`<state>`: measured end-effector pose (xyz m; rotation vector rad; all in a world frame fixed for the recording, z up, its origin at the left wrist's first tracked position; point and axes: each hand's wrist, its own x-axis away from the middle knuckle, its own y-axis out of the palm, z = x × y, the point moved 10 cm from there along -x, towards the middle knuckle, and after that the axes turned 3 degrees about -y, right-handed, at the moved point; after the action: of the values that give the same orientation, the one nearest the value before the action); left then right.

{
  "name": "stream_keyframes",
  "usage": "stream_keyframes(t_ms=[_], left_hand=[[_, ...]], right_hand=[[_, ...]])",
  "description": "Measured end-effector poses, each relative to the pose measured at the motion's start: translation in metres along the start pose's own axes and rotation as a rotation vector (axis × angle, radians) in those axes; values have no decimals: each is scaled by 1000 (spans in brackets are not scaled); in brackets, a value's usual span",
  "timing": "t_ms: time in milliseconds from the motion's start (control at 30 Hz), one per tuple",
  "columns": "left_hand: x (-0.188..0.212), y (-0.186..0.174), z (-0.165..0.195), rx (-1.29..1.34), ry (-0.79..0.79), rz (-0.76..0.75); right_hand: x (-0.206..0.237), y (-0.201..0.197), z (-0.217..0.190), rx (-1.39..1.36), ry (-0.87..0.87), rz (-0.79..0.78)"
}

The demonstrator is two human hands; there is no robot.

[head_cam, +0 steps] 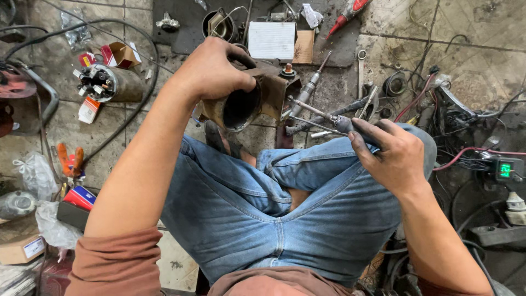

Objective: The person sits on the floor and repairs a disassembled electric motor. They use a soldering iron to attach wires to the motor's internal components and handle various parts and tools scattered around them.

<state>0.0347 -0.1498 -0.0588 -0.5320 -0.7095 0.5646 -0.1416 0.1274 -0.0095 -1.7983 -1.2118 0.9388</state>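
**Motor housing held over crossed legs, long rods in the other hand**

Rust-coloured sleeves (pixel 118 263) and blue jeans (pixel 263 203) fill the lower foreground; the person sits cross-legged on a stained tile floor (pixel 471 33). The left hand (pixel 213 71) is wrapped over the top of a cylindrical metal housing (pixel 249 101), fingers closed on its rim, the open bore turned toward the camera, just above the knees. The right hand (pixel 392 156) is pinched shut on a bundle of thin metal rods (pixel 315 118) whose free ends reach toward the housing's side, near it but not clearly touching. Around lie a second motor body with terminals (pixel 107 83), orange-handled pliers (pixel 70 160), a white ribbed block (pixel 272 40), a red-handled tool (pixel 348 12), loose wires (pixel 449 118) and a small green-lit meter (pixel 505 170).

Judged from this pose, the work stands at fitting or withdrawing the rods. A next move would call for steadying the housing and aligning rod tips with its holes, which cannot be seen.
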Motion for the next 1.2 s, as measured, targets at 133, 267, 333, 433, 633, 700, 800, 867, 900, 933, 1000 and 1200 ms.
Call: stream_keyframes(t_ms=[133, 267, 333, 433, 633, 700, 800, 867, 900, 933, 1000, 1200], left_hand=[[-1, 0, 1, -4, 31, 1], [-2, -1, 2, -16, 51, 17], [-2, -2, 2, -31, 55, 25], [-2, -2, 3, -73, 39, 38], [1, 1, 10, -227, -16, 111], [1, 3, 14, -267, -11, 121], [1, 3, 14, -231, -17, 86], [1, 5, 10, -152, -50, 38], [1, 4, 9, -159, -57, 45], [2, 4, 9, -166, -64, 53], [3, 3, 9, -181, -81, 67], [4, 8, 16, -262, -85, 103]], right_hand=[[-3, 5, 0, 31, -2, -21], [-4, 8, 1, 38, 6, -30], [-4, 7, -1, 64, -10, -28], [-4, 6, -2, 96, -25, -29], [-6, 5, -1, 138, -36, -37], [-6, 6, -1, 144, -41, -40], [-5, 6, 1, 137, -47, -39], [-4, 4, 0, 119, -60, -25], [-4, 4, 0, 118, -59, -26], [-4, 4, 0, 119, -57, -26], [-4, 4, 0, 125, -58, -24], [-2, 7, 4, 156, -46, -28]])
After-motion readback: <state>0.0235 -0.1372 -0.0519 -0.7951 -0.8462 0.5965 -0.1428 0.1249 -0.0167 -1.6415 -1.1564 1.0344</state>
